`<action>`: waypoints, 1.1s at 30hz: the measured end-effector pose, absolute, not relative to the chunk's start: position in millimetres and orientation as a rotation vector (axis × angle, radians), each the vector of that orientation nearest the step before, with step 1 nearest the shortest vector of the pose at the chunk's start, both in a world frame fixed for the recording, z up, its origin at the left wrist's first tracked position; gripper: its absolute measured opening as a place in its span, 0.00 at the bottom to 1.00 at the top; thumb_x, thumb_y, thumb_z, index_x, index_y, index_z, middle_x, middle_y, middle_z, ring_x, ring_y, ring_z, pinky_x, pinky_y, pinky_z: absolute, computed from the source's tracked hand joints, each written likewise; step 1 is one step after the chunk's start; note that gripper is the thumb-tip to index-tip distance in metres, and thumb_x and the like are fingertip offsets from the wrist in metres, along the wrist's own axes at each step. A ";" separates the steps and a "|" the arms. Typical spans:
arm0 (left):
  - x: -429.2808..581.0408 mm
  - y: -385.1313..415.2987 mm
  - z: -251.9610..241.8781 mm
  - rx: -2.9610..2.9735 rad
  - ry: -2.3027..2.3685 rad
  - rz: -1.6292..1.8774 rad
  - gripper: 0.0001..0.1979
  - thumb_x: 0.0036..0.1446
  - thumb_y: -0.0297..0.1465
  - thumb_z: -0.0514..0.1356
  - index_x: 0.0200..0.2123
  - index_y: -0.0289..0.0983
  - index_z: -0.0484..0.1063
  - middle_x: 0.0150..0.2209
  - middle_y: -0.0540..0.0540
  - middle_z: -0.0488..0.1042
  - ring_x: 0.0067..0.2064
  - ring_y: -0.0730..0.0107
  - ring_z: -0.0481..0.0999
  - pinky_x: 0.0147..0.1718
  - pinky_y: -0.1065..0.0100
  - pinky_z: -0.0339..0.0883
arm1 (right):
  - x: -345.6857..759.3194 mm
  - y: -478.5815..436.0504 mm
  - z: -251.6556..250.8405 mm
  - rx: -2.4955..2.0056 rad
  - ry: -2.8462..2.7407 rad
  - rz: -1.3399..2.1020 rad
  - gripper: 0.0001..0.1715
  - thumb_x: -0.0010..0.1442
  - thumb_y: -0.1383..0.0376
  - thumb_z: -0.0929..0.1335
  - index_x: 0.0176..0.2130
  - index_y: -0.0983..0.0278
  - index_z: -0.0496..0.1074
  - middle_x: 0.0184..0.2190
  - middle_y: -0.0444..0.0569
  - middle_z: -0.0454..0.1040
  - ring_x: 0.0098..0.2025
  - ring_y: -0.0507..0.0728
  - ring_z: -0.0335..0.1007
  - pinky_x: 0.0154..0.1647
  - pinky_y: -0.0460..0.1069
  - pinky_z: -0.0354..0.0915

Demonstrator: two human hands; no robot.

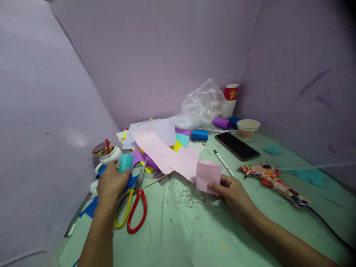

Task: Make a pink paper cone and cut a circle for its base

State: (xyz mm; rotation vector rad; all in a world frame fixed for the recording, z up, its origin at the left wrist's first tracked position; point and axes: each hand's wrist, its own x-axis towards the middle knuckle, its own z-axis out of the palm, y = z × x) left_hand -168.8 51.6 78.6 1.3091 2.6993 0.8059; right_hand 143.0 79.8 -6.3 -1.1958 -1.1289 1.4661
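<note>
My right hand [232, 193] pinches a small pink paper piece [207, 176] by its lower right corner, thumb in front. The piece is held up over the table, beside the larger pink sheet [178, 161]. On the left, my left hand [113, 181] has its fingers closed around a small turquoise paper roll [126, 163], in front of the white mug [111, 155]. Just right of that hand lie scissors [136, 200] with one yellow and one red handle, their blades pointing away.
Coloured paper scraps [150, 133] pile up at the back. A clear plastic bag [201, 105], paper cups [230, 98], a paper bowl [248, 129], a phone [237, 146] and a marker [224, 163] stand or lie rightward. A patterned glue gun [274, 183] trails a dark cord. Walls enclose the table.
</note>
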 end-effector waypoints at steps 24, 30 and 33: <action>-9.2 19.9 23.3 1.454 1.722 0.825 0.20 0.44 0.29 0.64 0.44 0.37 0.67 0.40 0.46 0.75 0.42 0.58 0.73 0.42 0.60 0.64 | 151.2 50.2 3.0 -0.964 -2.095 0.962 0.28 0.45 0.76 0.64 0.48 0.64 0.64 0.40 0.51 0.66 0.39 0.57 0.64 0.40 0.51 0.63; -9.7 21.3 25.4 1.498 1.712 0.793 0.20 0.44 0.31 0.64 0.42 0.37 0.68 0.39 0.47 0.76 0.41 0.58 0.73 0.39 0.61 0.65 | 163.2 66.7 2.9 -0.845 -2.148 1.303 0.23 0.52 0.69 0.68 0.49 0.67 0.63 0.42 0.52 0.69 0.40 0.58 0.65 0.42 0.52 0.63; -11.4 22.0 26.6 1.567 1.713 0.779 0.19 0.44 0.31 0.64 0.41 0.36 0.68 0.37 0.47 0.76 0.39 0.59 0.74 0.38 0.62 0.66 | 165.3 74.2 -4.0 -0.857 -2.063 1.413 0.23 0.50 0.67 0.70 0.47 0.66 0.66 0.40 0.49 0.71 0.40 0.58 0.66 0.41 0.52 0.63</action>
